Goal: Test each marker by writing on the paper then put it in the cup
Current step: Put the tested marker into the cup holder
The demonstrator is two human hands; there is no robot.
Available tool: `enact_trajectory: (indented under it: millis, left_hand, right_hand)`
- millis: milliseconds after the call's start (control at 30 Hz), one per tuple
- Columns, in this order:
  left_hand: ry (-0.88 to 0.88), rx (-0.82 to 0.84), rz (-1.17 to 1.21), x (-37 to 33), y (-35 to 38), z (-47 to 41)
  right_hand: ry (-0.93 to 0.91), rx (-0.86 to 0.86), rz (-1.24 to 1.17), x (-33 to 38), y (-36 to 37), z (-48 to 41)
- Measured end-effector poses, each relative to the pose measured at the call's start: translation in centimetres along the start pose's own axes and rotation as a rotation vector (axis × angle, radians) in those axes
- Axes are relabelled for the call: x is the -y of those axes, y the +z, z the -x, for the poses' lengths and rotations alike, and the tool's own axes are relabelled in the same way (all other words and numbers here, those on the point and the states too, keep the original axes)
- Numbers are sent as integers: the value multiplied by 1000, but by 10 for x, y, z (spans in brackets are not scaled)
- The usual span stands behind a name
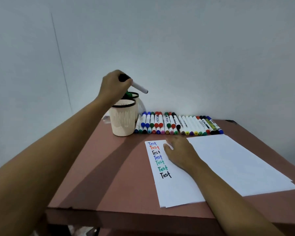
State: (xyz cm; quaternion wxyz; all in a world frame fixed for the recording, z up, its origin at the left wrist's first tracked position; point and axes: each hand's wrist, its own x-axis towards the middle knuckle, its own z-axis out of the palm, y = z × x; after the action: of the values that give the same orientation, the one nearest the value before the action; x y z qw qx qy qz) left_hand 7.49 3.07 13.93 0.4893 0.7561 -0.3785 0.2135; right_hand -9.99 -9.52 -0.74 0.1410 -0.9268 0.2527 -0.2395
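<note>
Table [119, 176]: reddish-brown top; its near edge is running across the bottom of the view, its right side is being cut off by the frame.
Paper [175, 188]: white sheet lying near the front edge, bearing seven lines reading "Test" in blue, red, black, blue, green, green and black; more white sheets [237, 164] are lying beside and partly under it, their count unclear.
Right hand [179, 152]: lying flat on the paper, fingers spread and gripping nothing, hiding the sheet's upper right part.
Marker row [177, 125]: many capped markers lying side by side behind the sheets, along the table's far edge; labels too small to read.
Front cup [123, 120]: cream slotted holder with a black rim, standing left of the row, touching its first marker.
Rear cup [134, 97]: mostly hidden behind the front one; green caps are showing inside.
Left hand [114, 84]: hovering above the cups, fingers clamped on the cap end.
Black marker [136, 86]: held tilted over the rear cup, white barrel pointing down and right.
Wall [194, 48]: plain, close behind the table.
</note>
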Motion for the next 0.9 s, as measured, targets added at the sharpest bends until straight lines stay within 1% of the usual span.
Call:
enact_trajectory:
  millis: [167,367,433,567,733,900]
  left_hand:
    - [-10,56,-154,11,-11,-43]
    - [-42,160,-265,25,10,-65]
    - [-72,191,-279,32,20,-67]
    - [-132,218,-228,43,35,-63]
    - [-48,260,-227,40,45,-57]
    - [152,196,-181,12,40,-30]
  right_hand:
    - [-12,20,20,4,-3,4]
    - [-6,23,52,2,-1,2]
    - [-14,20,60,2,0,1]
    - [-17,27,58,2,0,-1]
    - [-15,33,58,0,1,-2]
    - [-10,46,55,0,1,-2]
